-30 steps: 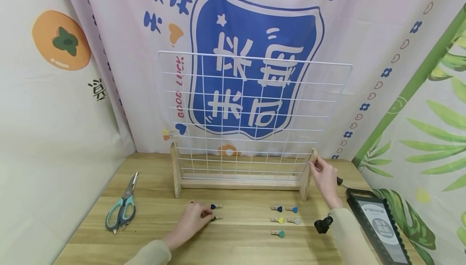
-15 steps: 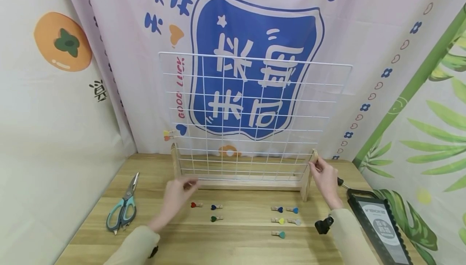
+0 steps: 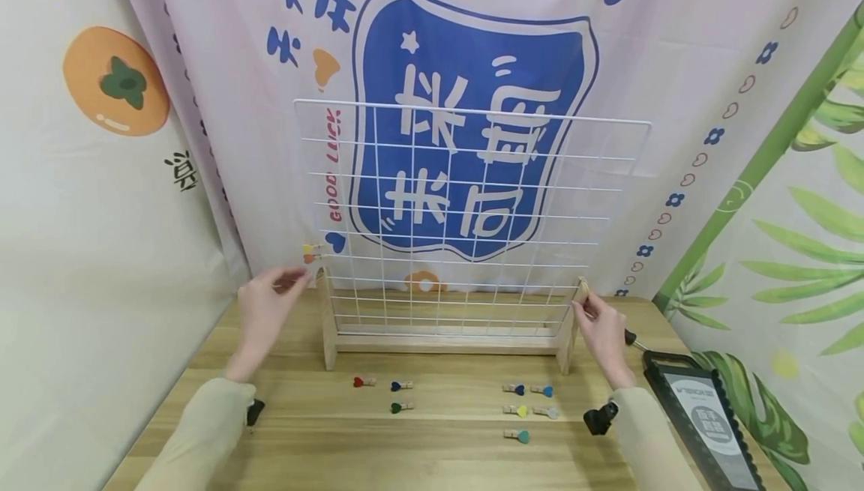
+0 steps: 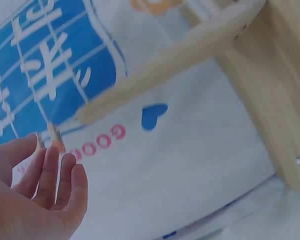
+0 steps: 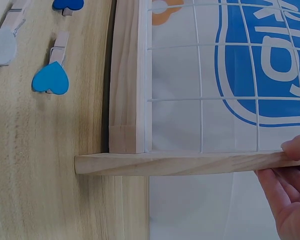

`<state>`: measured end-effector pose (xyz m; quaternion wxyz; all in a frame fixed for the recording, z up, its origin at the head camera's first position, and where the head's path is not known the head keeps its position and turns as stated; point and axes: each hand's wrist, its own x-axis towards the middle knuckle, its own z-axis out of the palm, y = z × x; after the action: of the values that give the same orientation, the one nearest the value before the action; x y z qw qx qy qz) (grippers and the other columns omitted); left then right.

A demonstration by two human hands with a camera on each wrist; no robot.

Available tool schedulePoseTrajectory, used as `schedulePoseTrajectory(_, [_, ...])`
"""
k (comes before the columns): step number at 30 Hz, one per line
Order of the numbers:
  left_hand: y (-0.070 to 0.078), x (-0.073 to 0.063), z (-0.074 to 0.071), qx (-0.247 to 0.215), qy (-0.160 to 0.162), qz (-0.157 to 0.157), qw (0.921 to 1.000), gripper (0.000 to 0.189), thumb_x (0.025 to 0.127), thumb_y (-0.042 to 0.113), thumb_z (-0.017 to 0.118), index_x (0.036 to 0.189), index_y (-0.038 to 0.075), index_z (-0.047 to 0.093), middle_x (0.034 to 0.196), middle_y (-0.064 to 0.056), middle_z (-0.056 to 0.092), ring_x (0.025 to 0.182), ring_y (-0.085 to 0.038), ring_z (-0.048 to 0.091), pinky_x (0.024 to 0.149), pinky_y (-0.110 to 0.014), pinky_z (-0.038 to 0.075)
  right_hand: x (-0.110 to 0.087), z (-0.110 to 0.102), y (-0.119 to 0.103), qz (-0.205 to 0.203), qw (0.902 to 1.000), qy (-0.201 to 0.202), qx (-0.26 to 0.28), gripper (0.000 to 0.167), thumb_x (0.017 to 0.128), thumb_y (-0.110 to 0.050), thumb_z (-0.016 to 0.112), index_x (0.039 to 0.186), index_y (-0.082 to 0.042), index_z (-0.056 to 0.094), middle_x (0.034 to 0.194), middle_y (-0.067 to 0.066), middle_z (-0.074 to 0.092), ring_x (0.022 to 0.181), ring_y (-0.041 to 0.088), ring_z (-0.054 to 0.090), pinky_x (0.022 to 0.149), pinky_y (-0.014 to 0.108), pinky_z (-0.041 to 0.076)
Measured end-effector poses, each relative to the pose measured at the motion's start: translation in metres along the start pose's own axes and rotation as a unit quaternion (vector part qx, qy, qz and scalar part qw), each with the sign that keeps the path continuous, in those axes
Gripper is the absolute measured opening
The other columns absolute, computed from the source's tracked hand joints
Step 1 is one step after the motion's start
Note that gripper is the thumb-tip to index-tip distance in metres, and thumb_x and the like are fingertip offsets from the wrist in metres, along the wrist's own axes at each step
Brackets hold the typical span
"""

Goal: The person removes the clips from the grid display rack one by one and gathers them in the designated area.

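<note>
My left hand (image 3: 270, 303) is raised beside the left wooden upright (image 3: 327, 326). Its fingers are loosely bent, and no held item shows in the left wrist view. Just above the fingertips, a yellow clothespin (image 3: 308, 249) and an orange clothespin (image 3: 309, 258) are clipped on the left edge of the white wire grid (image 3: 445, 238). With thumb and fingers, my right hand (image 3: 603, 333) pinches the upper part of the right wooden upright (image 5: 205, 162). On the table below lie a red clothespin (image 3: 364, 381), a dark blue clothespin (image 3: 402, 385) and a green clothespin (image 3: 401, 406), all heart-headed.
Several more heart clothespins, including a teal one (image 3: 516, 436), lie in front of the stand at right. Scissors with teal handles were seen at left, now hidden behind the left arm. A black-framed case (image 3: 705, 408) and a screwdriver handle (image 3: 630, 336) lie at right.
My left hand has risen from the clothespins on the table, moving left and up to the grid's left side. My right hand keeps its grip on the upright.
</note>
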<state>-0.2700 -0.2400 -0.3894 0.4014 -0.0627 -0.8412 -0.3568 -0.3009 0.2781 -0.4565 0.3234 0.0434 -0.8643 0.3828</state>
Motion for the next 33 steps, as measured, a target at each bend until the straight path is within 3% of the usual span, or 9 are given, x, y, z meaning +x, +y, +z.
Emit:
schedulePoseTrajectory(2, [-0.001,0.009,-0.004,-0.011,0.014,-0.004,0.9998,0.013,0.084,0.003,0.076,0.094,-0.004,0.074,0.088,-0.022,0.076,0.069,0.013,0.052,0.063,0.006,0.039,0.000,0.001,0.001,-0.001,1.0000,0.000,-0.003,0.020,0.093,-0.001,0.064,0.108,0.011,0.068,0.102,0.033,0.071,0.092,0.046,0.072,0.076,0.049,0.059])
schedulePoseTrajectory(5, [0.000,0.020,-0.010,-0.015,0.017,-0.015,0.9996,0.015,0.085,0.005,0.075,0.097,-0.005,0.074,0.092,-0.024,0.075,0.070,0.018,0.047,0.064,0.007,0.039,0.000,0.001,0.001,0.000,1.0000,0.001,-0.008,0.018,0.094,-0.003,0.064,0.106,0.010,0.068,0.101,0.032,0.072,0.092,0.046,0.072,0.076,0.049,0.059])
schedulePoseTrajectory(8, [0.001,0.029,-0.012,-0.004,0.000,-0.028,0.9996,0.019,0.088,0.010,0.074,0.102,-0.003,0.074,0.095,-0.022,0.076,0.071,0.007,0.057,0.064,0.006,0.038,0.000,0.001,0.001,0.004,0.9999,0.000,-0.011,0.018,0.094,-0.004,0.064,0.106,0.009,0.068,0.102,0.031,0.072,0.092,0.045,0.072,0.076,0.049,0.059])
schedulePoseTrajectory(11, [0.002,0.036,-0.013,0.002,-0.030,-0.037,0.9989,0.024,0.090,0.015,0.072,0.106,-0.002,0.074,0.099,-0.022,0.076,0.076,-0.017,0.070,0.063,0.006,0.037,0.000,0.001,0.001,0.006,0.9999,-0.002,-0.010,0.020,0.094,-0.003,0.063,0.109,0.010,0.068,0.103,0.032,0.071,0.093,0.045,0.072,0.077,0.050,0.059])
schedulePoseTrajectory(13, [0.001,0.040,-0.013,0.002,-0.047,-0.040,0.9981,0.025,0.091,0.017,0.071,0.108,-0.002,0.073,0.101,-0.022,0.075,0.084,-0.032,0.073,0.062,0.006,0.037,0.000,0.000,0.001,0.005,0.9999,-0.003,-0.009,0.021,0.094,-0.003,0.063,0.110,0.010,0.067,0.104,0.033,0.071,0.093,0.046,0.072,0.077,0.051,0.059])
schedulePoseTrajectory(15, [0.000,0.043,-0.013,0.004,-0.064,-0.042,0.9971,0.026,0.092,0.018,0.070,0.109,-0.002,0.073,0.102,-0.023,0.075,0.088,-0.038,0.074,0.062,0.006,0.036,0.000,0.000,0.001,0.004,1.0000,-0.002,-0.008,0.021,0.094,-0.002,0.063,0.111,0.010,0.067,0.103,0.033,0.071,0.093,0.046,0.072,0.077,0.051,0.059])
schedulePoseTrajectory(25, [-0.006,0.049,-0.012,0.023,-0.094,-0.035,0.9947,0.024,0.094,0.024,0.068,0.103,0.002,0.076,0.098,-0.021,0.076,0.088,-0.038,0.074,0.058,-0.002,0.036,0.000,0.000,0.001,-0.010,0.9999,0.005,-0.010,0.017,0.092,0.000,0.064,0.105,0.011,0.068,0.099,0.033,0.071,0.090,0.046,0.072,0.075,0.050,0.059])
schedulePoseTrajectory(33, [-0.007,0.051,-0.009,0.017,-0.057,-0.008,0.9982,0.018,0.091,0.014,0.072,0.097,-0.002,0.076,0.094,-0.023,0.076,0.082,-0.040,0.074,0.061,0.005,0.033,0.000,0.000,0.002,-0.003,1.0000,-0.002,-0.007,0.020,0.093,-0.002,0.064,0.109,0.011,0.068,0.102,0.032,0.071,0.092,0.045,0.072,0.076,0.048,0.059])
